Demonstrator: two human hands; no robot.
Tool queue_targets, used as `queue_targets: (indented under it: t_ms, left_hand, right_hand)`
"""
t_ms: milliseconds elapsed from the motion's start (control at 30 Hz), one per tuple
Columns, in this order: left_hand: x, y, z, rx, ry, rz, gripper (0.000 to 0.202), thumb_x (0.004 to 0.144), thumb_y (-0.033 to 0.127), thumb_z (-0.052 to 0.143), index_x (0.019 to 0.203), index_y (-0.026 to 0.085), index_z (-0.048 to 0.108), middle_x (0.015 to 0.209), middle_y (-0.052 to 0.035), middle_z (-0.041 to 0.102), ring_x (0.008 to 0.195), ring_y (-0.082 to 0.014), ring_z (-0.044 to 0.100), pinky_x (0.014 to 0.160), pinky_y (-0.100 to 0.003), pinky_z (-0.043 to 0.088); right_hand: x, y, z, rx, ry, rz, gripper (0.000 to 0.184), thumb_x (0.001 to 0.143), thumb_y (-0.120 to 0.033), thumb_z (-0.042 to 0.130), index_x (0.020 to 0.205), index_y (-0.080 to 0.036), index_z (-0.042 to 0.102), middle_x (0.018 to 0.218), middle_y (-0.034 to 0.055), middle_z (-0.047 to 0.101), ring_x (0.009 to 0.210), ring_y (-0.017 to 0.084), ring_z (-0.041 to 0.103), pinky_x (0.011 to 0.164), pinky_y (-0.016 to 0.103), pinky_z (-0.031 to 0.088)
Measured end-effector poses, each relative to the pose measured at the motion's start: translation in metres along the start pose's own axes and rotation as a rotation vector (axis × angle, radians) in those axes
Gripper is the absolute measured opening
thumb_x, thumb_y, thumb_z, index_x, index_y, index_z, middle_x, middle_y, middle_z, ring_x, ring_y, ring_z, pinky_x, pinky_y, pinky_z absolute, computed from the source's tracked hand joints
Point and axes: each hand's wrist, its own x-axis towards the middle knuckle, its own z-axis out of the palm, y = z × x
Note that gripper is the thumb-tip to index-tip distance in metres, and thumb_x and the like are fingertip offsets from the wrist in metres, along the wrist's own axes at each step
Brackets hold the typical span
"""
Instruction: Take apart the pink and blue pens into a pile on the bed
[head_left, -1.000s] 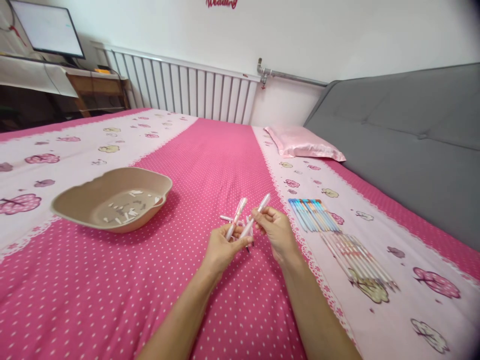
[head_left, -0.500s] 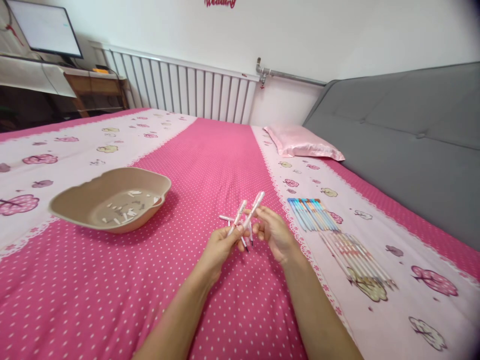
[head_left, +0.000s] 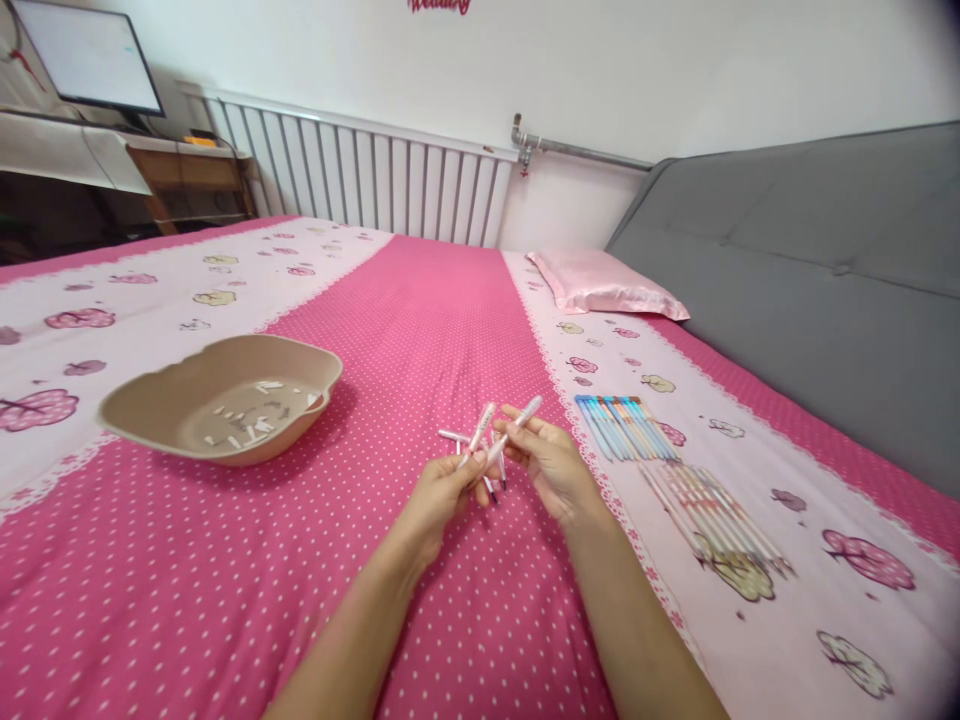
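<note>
My left hand (head_left: 439, 500) is closed on two slim white-and-pink pens, thumb on top. One pen (head_left: 483, 420) points up and away from it; the other pen (head_left: 529, 407) slants up to the right, crossing over toward my right hand (head_left: 556, 468). The fingers of my right hand are closed around the upper part of that slanted pen. Beneath my hands, a few more white pens (head_left: 451, 436) with dark tips lie on the pink dotted bedspread (head_left: 360, 600), partly covered by my fingers.
To the right lie a row of blue pens (head_left: 619, 428) and a row of pale pens (head_left: 716, 520). On the left stands a beige basin (head_left: 172, 415) holding small white pieces. A pink pillow (head_left: 607, 285) rests by the grey headboard (head_left: 810, 240).
The slanted pen has tipped lower and to the right. My right fingers have closed around its upper part. My left hand has stayed nearly in place.
</note>
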Motion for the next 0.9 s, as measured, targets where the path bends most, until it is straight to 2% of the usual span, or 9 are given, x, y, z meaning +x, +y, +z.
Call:
queue_targets:
  t_ms: [67,133,200,300,400,567,800,900]
  left_hand:
    - [0.000,0.000,0.000,0.011,-0.005,-0.032,0.030,0.080,0.038,0.053,0.069,0.015,0.068,0.044,0.0012,0.052,0.034,-0.0050,0.026,0.041,-0.023,0.020]
    - [0.000,0.000,0.000,0.015,-0.005,-0.041,0.032,0.081,0.040,0.052,0.068,0.015,0.068,0.044,0.0013,0.052,0.034,-0.0049,0.025,0.041,-0.023,0.018]
    - [0.000,0.000,0.000,0.000,0.001,-0.021,0.030,0.081,0.038,0.053,0.068,0.015,0.067,0.045,0.0008,0.053,0.037,-0.0062,0.034,0.043,-0.022,0.024]
    - [0.000,0.000,0.001,-0.023,0.002,0.053,0.027,0.077,0.035,0.059,0.060,0.015,0.064,0.054,-0.0021,0.059,0.052,-0.0098,0.050,0.055,-0.022,0.035]
    - [0.000,0.000,0.002,0.008,0.011,0.114,0.030,0.073,0.034,0.064,0.050,0.015,0.058,0.064,-0.0048,0.064,0.061,-0.0124,0.055,0.062,-0.024,0.038]
    - [0.000,0.001,0.002,0.046,0.043,0.129,0.028,0.072,0.033,0.065,0.051,0.016,0.059,0.063,-0.0043,0.064,0.061,-0.0129,0.055,0.065,-0.025,0.039]
    - [-0.001,0.000,0.001,-0.020,-0.019,0.051,0.028,0.077,0.036,0.059,0.060,0.015,0.066,0.063,-0.0053,0.064,0.060,-0.0129,0.055,0.065,-0.024,0.041]
    - [0.000,-0.001,0.000,-0.013,-0.015,0.067,0.034,0.076,0.038,0.060,0.051,0.015,0.062,0.068,-0.0069,0.065,0.064,-0.0131,0.056,0.066,-0.023,0.042]
  right_hand:
    - [-0.001,-0.001,0.000,0.060,-0.038,0.013,0.029,0.063,-0.017,0.069,0.091,-0.017,0.060,0.083,0.0026,0.068,0.070,0.012,0.061,0.066,0.023,0.047]
    - [-0.001,-0.002,0.000,0.086,-0.057,0.019,0.029,0.065,-0.016,0.067,0.092,-0.018,0.057,0.088,0.0034,0.068,0.074,0.013,0.062,0.069,0.025,0.048]
    - [-0.002,-0.002,0.001,0.049,-0.064,0.018,0.025,0.066,-0.020,0.068,0.088,-0.018,0.057,0.089,0.0032,0.066,0.073,0.012,0.061,0.070,0.025,0.048]
    - [-0.002,-0.001,0.002,-0.075,-0.050,0.007,0.025,0.066,-0.033,0.070,0.080,-0.017,0.057,0.078,0.0005,0.062,0.067,0.010,0.058,0.063,0.022,0.047]
    - [-0.002,0.003,0.003,-0.141,0.005,-0.025,0.032,0.060,-0.038,0.074,0.075,-0.016,0.057,0.066,-0.0023,0.058,0.059,0.009,0.056,0.057,0.021,0.044]
    - [0.002,0.005,-0.001,-0.099,0.070,-0.083,0.033,0.054,-0.030,0.078,0.075,-0.015,0.059,0.063,-0.0022,0.060,0.058,0.009,0.056,0.060,0.021,0.044]
    - [0.006,-0.014,-0.013,0.095,0.170,-0.118,0.027,0.057,-0.016,0.072,0.081,-0.018,0.061,0.080,0.0010,0.066,0.072,0.012,0.061,0.066,0.024,0.048]
    - [0.008,-0.019,-0.020,0.238,0.214,-0.136,0.014,0.058,-0.014,0.062,0.068,-0.019,0.054,0.063,-0.0031,0.058,0.065,0.011,0.060,0.062,0.024,0.048]
